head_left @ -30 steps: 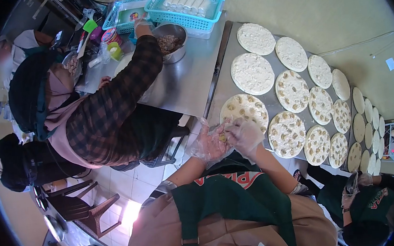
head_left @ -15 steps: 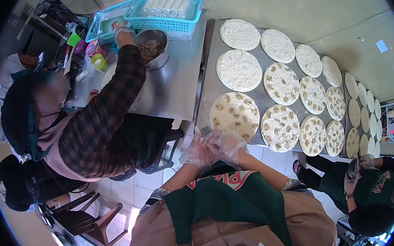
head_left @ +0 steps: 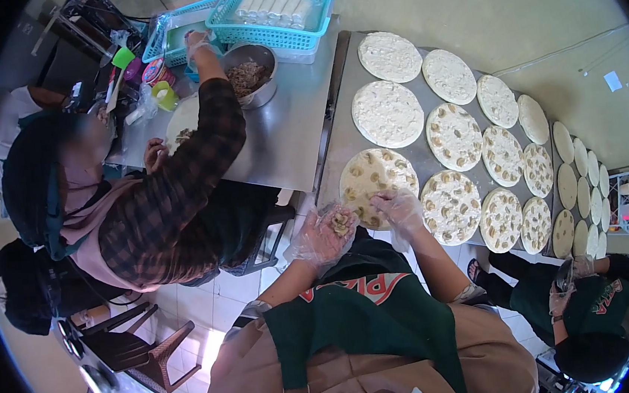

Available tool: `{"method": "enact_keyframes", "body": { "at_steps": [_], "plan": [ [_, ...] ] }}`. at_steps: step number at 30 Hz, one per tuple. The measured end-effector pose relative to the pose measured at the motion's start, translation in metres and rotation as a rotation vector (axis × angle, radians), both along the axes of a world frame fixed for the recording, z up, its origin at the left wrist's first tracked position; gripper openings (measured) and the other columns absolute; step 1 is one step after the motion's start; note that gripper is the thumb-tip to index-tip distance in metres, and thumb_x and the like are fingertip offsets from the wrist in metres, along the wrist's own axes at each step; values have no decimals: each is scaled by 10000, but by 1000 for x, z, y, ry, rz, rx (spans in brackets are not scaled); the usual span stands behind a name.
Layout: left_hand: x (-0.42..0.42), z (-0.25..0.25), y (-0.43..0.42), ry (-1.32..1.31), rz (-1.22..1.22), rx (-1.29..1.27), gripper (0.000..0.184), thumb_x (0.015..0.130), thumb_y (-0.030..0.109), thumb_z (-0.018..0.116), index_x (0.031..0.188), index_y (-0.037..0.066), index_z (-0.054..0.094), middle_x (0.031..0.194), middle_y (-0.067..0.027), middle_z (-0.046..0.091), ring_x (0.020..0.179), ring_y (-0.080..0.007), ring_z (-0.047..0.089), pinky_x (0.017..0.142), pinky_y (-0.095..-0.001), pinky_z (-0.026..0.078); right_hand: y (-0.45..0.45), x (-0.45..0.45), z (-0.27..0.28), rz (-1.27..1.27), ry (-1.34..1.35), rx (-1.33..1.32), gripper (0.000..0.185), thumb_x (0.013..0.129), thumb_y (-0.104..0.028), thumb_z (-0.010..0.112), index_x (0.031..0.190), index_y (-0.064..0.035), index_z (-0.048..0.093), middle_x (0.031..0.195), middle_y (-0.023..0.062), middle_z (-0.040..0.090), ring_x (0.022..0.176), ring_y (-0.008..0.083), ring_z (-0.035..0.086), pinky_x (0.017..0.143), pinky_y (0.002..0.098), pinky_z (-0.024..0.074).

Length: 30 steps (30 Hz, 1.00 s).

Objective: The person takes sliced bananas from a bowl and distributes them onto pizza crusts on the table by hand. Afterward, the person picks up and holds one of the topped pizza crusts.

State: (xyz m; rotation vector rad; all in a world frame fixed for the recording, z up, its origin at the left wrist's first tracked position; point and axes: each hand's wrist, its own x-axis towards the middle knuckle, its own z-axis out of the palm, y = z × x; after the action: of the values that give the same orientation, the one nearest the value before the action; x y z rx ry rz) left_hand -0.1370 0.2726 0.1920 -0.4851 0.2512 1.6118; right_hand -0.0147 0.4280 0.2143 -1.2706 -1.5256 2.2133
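In a clear plastic glove, my left hand (head_left: pixel 317 243) is cupped palm up around a small heap of sliced mushrooms (head_left: pixel 341 223). My right hand (head_left: pixel 402 211), gloved too, reaches over the front edge of the nearest pizza base (head_left: pixel 362 183) with thumb and fingers pinched. What sits in that pinch is too small to make out. Brownish slices dot this round base. Beside it lies another pizza base (head_left: pixel 451 208), white with spread and covered in slices. Farther back, a pizza base (head_left: pixel 387 114) carries white spread without slices.
More rounds run along the metal table (head_left: pixel 339 138) to the right. At left, a co-worker in a checked sleeve (head_left: pixel 199 158) works at a steel table (head_left: pixel 280 147) with a metal bowl (head_left: pixel 269 92) and a blue basket (head_left: pixel 325 16). Another person (head_left: pixel 585 300) stands at lower right.
My hands were together in front of me. Now they are apart: the left has turned palm up showing the mushrooms, and the right has moved over the nearest base.
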Motion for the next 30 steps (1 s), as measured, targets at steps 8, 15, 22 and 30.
{"method": "enact_keyframes", "body": {
  "at_steps": [8,15,22,30],
  "plan": [
    [-4,9,-11,10,30,-81,581,795,539,320,1116,67,428,1051,-112,498,998,-276,462,862,-408,359,13,-27,14,774,-751,1247,204,705,-133,514,885,-118,609,805,84,595,737,251,562,674,318,443],
    [-9,15,-18,11,90,-119,632,794,564,287,1144,52,408,1041,-116,491,982,-282,459,855,-403,366,20,7,-2,494,-635,1191,212,711,-155,483,877,-168,614,910,81,559,829,248,537,723,329,429],
    [-8,12,-19,25,63,-25,636,790,570,289,1148,56,403,1047,-116,485,985,-284,456,865,-410,358,14,-3,-18,705,-707,1326,225,723,-171,483,916,-166,599,911,103,552,835,253,535,702,341,433],
    [-10,28,-14,54,59,14,685,764,600,314,1193,68,360,1166,-111,424,1087,-271,386,913,-406,295,-18,-13,25,685,-657,1373,226,703,-115,460,875,-74,600,789,126,577,742,254,565,656,354,440]
  ]
}}
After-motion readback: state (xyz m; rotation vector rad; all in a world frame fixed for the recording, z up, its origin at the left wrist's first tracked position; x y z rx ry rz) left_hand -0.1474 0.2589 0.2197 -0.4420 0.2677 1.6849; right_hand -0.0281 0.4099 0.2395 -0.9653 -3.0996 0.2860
